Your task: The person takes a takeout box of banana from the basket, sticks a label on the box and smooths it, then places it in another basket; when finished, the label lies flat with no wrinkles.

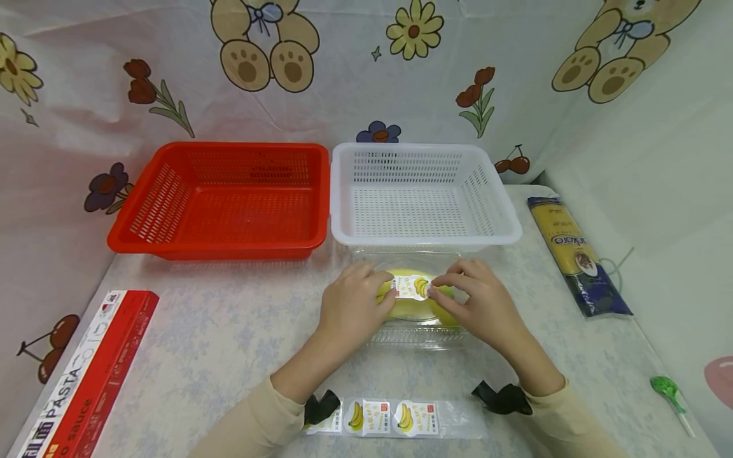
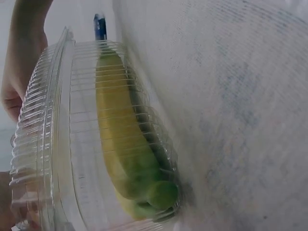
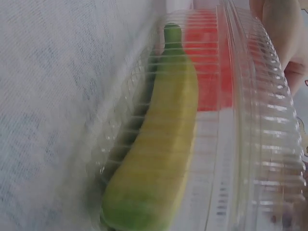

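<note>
A white label [image 1: 408, 287] printed with bananas lies over the lid of a clear plastic clamshell box [image 1: 415, 338]. My left hand [image 1: 356, 304] pinches its left edge between thumb and forefinger. At the opposite edge, my right hand [image 1: 480, 306] pinches it likewise. Yellow bananas with green ends sit inside the box, partly covered by the label and hands in the head view. Both wrist views show a banana [image 2: 118, 125] through the ribbed clear wall, its green stem [image 3: 172, 36] plain in the right one. Fingertips are hardly visible from the wrists.
Behind the box stand a red basket [image 1: 217, 249] and a white basket [image 1: 426, 240]. A strip of banana labels [image 1: 395, 418] lies in front, between my forearms. At left is a red pasta box [image 1: 94, 369]; at right, a blue-and-yellow packet [image 1: 572, 254] and a green lollipop [image 1: 665, 387].
</note>
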A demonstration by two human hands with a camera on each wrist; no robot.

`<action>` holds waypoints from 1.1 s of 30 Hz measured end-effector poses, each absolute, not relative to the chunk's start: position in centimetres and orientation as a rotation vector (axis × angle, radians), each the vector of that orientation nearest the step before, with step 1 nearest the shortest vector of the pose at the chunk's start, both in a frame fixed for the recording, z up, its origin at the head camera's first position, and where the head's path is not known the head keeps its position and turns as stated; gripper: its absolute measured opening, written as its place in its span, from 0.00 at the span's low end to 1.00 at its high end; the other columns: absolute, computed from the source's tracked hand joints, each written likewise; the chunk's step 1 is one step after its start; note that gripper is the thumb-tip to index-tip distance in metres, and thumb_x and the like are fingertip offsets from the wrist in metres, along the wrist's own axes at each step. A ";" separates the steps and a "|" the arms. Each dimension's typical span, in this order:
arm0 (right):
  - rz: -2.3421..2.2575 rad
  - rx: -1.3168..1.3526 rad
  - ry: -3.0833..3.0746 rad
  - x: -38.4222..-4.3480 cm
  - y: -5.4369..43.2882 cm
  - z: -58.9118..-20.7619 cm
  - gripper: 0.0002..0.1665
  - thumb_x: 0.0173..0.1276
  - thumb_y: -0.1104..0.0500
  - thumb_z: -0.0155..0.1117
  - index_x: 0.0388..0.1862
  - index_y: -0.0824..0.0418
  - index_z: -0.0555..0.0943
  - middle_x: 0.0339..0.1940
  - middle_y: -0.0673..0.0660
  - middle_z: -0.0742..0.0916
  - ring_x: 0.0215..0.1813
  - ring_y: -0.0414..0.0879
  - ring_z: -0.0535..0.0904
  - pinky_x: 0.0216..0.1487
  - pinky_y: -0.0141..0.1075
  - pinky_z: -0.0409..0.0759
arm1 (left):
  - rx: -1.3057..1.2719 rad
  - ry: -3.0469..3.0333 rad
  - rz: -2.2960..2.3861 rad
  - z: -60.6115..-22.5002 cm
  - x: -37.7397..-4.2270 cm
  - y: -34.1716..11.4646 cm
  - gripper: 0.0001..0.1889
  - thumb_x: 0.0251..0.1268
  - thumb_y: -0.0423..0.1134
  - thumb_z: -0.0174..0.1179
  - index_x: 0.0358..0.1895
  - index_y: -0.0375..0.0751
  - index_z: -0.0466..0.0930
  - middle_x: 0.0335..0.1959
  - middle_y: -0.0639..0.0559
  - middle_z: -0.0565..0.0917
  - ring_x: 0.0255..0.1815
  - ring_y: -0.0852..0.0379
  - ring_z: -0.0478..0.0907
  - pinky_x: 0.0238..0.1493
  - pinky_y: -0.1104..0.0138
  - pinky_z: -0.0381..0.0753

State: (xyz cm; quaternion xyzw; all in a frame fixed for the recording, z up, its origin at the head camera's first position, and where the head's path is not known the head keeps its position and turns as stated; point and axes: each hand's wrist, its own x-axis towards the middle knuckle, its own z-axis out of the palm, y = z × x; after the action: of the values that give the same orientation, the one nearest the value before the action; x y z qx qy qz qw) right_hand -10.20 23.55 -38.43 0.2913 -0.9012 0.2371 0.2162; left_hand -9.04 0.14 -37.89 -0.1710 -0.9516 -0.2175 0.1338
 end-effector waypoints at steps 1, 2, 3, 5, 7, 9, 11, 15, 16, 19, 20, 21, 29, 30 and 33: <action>0.663 0.803 -2.492 -10.2 23.7 -38.4 0.10 0.50 0.59 0.81 0.32 0.56 0.89 0.31 0.49 0.82 0.38 0.43 0.74 0.37 0.32 0.70 | -0.486 -2.754 -0.647 -37.9 -9.0 0.0 0.10 0.62 0.47 0.66 0.45 0.53 0.89 0.39 0.57 0.84 0.42 0.57 0.81 0.27 0.64 0.81; 0.668 0.793 -2.492 -10.3 23.9 -38.2 0.11 0.50 0.60 0.81 0.33 0.57 0.89 0.32 0.49 0.83 0.39 0.43 0.75 0.38 0.33 0.70 | -0.474 -2.753 -0.662 -37.8 -8.9 -0.3 0.11 0.62 0.47 0.65 0.46 0.53 0.88 0.40 0.57 0.85 0.43 0.56 0.82 0.28 0.62 0.82; 0.676 0.776 -2.502 -10.3 24.1 -38.1 0.12 0.50 0.59 0.81 0.34 0.57 0.88 0.33 0.49 0.83 0.40 0.43 0.76 0.39 0.33 0.71 | -0.459 -2.756 -0.674 -37.8 -8.8 -0.5 0.13 0.62 0.48 0.65 0.49 0.53 0.87 0.42 0.56 0.85 0.44 0.55 0.83 0.29 0.61 0.83; 0.700 0.730 -2.531 -10.5 24.6 -37.9 0.12 0.53 0.59 0.79 0.37 0.58 0.88 0.35 0.50 0.84 0.42 0.43 0.77 0.39 0.34 0.71 | -0.426 -2.771 -0.706 -37.6 -8.6 -1.0 0.17 0.62 0.49 0.64 0.54 0.53 0.84 0.47 0.56 0.85 0.47 0.54 0.83 0.31 0.59 0.83; 0.731 0.670 -2.563 -10.8 25.3 -37.6 0.13 0.56 0.60 0.77 0.40 0.59 0.87 0.37 0.51 0.84 0.43 0.43 0.77 0.39 0.34 0.71 | -0.381 -2.794 -0.729 -37.6 -8.5 -1.6 0.22 0.62 0.53 0.62 0.59 0.56 0.80 0.52 0.56 0.85 0.50 0.52 0.84 0.31 0.56 0.83; 0.761 0.600 -2.596 -11.1 26.1 -37.4 0.14 0.59 0.60 0.76 0.44 0.60 0.87 0.39 0.52 0.83 0.43 0.43 0.75 0.39 0.33 0.69 | -0.347 -2.823 -0.742 -37.7 -8.3 -2.2 0.26 0.63 0.56 0.60 0.64 0.59 0.75 0.52 0.54 0.84 0.49 0.50 0.84 0.29 0.57 0.82; 0.781 0.534 -2.620 -11.6 26.9 -37.1 0.16 0.60 0.60 0.75 0.47 0.60 0.86 0.40 0.54 0.82 0.43 0.44 0.74 0.39 0.33 0.67 | -0.313 -2.862 -0.741 -37.8 -8.1 -2.8 0.29 0.62 0.60 0.58 0.67 0.63 0.71 0.53 0.53 0.83 0.47 0.50 0.84 0.26 0.58 0.79; 0.782 0.408 -2.691 -12.8 28.7 -36.4 0.20 0.64 0.55 0.72 0.53 0.60 0.84 0.43 0.57 0.79 0.40 0.46 0.68 0.39 0.33 0.64 | -0.234 -2.964 -0.748 -38.1 -7.7 -4.1 0.33 0.61 0.67 0.55 0.71 0.73 0.63 0.56 0.52 0.81 0.44 0.50 0.83 0.23 0.62 0.74; 0.788 0.376 -2.714 -13.2 29.1 -36.2 0.21 0.65 0.54 0.71 0.55 0.60 0.83 0.44 0.58 0.78 0.40 0.46 0.67 0.38 0.34 0.63 | -0.213 -2.991 -0.758 -38.1 -7.6 -4.4 0.34 0.61 0.68 0.55 0.72 0.74 0.61 0.58 0.52 0.80 0.45 0.50 0.83 0.24 0.62 0.74; 0.813 0.279 -2.790 -14.4 30.7 -36.0 0.28 0.68 0.48 0.67 0.63 0.58 0.78 0.49 0.62 0.74 0.40 0.48 0.62 0.36 0.38 0.60 | -0.180 -3.071 -0.806 -38.5 -7.3 -5.1 0.37 0.60 0.72 0.53 0.74 0.80 0.54 0.60 0.52 0.80 0.48 0.49 0.84 0.26 0.61 0.74; 0.821 0.248 -2.808 -14.9 31.2 -36.0 0.31 0.69 0.46 0.66 0.66 0.58 0.76 0.51 0.64 0.73 0.39 0.49 0.61 0.36 0.40 0.59 | -0.178 -3.095 -0.833 -38.6 -7.2 -5.2 0.38 0.60 0.73 0.53 0.75 0.81 0.51 0.60 0.52 0.80 0.49 0.49 0.84 0.27 0.61 0.75; 0.835 0.223 -2.822 -15.4 31.7 -36.1 0.33 0.69 0.45 0.66 0.69 0.58 0.73 0.53 0.66 0.71 0.40 0.51 0.60 0.36 0.41 0.59 | -0.181 -3.117 -0.857 -38.8 -7.2 -5.3 0.39 0.60 0.74 0.52 0.75 0.83 0.48 0.61 0.52 0.80 0.51 0.49 0.84 0.28 0.60 0.75; 0.880 0.053 -2.931 -18.2 34.3 -37.5 0.52 0.67 0.37 0.63 0.82 0.53 0.52 0.63 0.73 0.61 0.51 0.62 0.62 0.37 0.44 0.65 | -0.230 -3.177 -1.091 -40.3 -6.9 -5.2 0.40 0.60 0.80 0.43 0.72 0.92 0.31 0.35 0.50 0.88 0.31 0.52 0.84 0.25 0.59 0.74; 0.888 0.044 -2.944 -18.4 34.5 -37.6 0.53 0.67 0.36 0.63 0.82 0.52 0.51 0.64 0.73 0.61 0.54 0.64 0.62 0.38 0.45 0.66 | -0.233 -3.180 -1.121 -40.5 -6.9 -5.1 0.40 0.60 0.80 0.43 0.71 0.92 0.30 0.27 0.51 0.85 0.26 0.53 0.81 0.23 0.60 0.72; 0.926 0.038 -2.984 -19.1 34.8 -38.0 0.54 0.68 0.36 0.61 0.83 0.49 0.45 0.67 0.74 0.58 0.59 0.67 0.61 0.41 0.50 0.68 | -0.228 -3.191 -1.188 -40.9 -7.0 -4.9 0.41 0.58 0.82 0.41 0.70 0.93 0.27 0.15 0.53 0.76 0.18 0.54 0.73 0.19 0.61 0.68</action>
State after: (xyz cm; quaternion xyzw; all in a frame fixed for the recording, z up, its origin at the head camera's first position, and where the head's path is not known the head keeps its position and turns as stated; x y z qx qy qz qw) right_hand -19.10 34.78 -38.03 0.0120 -0.9550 0.2962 0.0084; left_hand -7.02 -4.91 -40.86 -0.0661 -0.9265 -0.3449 -0.1351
